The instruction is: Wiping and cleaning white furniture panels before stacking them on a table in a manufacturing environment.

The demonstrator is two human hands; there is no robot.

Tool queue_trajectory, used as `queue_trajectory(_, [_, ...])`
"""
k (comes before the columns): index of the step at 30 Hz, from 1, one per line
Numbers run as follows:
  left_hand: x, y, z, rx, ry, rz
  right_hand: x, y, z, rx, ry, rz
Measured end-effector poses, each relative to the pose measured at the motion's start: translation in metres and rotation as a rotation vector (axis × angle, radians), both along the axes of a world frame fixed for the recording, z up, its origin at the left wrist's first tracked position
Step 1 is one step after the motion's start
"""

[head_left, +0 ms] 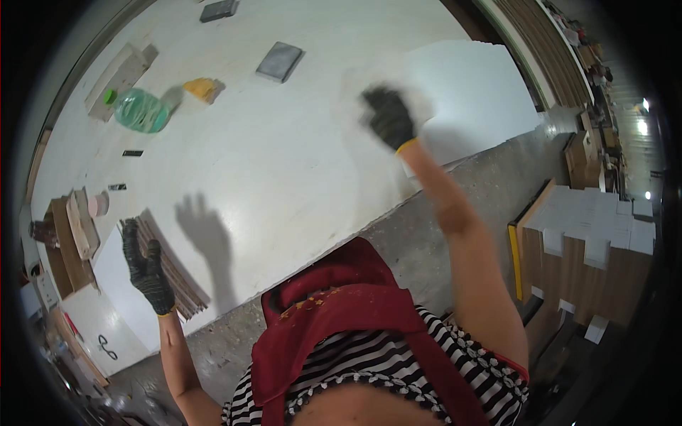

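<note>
Brown-edged stack of thin boards [186, 292] sits at the near left of the white table [298, 170]. Left gloved hand [147, 275] is over it, fingers straight, thumb apart, clamped on nothing; contact unclear. Right gloved hand [389, 117] is motion-blurred just beside the white sheet [483, 85] at the table's right; finger state and contact can't be told. Step reads as reaching across both piles, nothing gripped on the left. Lifting a board would call for curling the left fingers around the stack's edge. Farther out: green-capped bottle [142, 111], yellow piece [202, 89], grey block [280, 62]; beyond the table, right, piled panels [593, 220].
</note>
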State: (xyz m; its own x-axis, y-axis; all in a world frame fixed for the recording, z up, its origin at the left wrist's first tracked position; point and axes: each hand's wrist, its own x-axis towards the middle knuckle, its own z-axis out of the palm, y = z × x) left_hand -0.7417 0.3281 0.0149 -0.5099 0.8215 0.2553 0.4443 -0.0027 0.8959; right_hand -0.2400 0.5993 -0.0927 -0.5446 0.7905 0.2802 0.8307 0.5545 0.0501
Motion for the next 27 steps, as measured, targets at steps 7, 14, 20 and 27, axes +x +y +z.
queue_trajectory(7, [0.085, 0.035, -0.034, -0.251, -0.302, -0.248, 0.014, -0.167, 0.037, -0.767, 0.733, 0.218])
queue_trajectory(14, [0.246, 0.133, -0.045, -0.402, -0.591, -0.712, 0.122, -0.031, 0.122, 0.374, 0.154, -0.344])
queue_trajectory(20, [0.341, 0.183, -0.105, -0.251, -0.528, -0.862, 0.055, -0.106, 0.031, -0.07, 0.393, 0.1])
queue_trajectory(27, [0.355, 0.194, -0.1, -0.473, -1.21, -0.775, 0.113, -0.157, 0.09, 0.178, 0.509, -0.602])
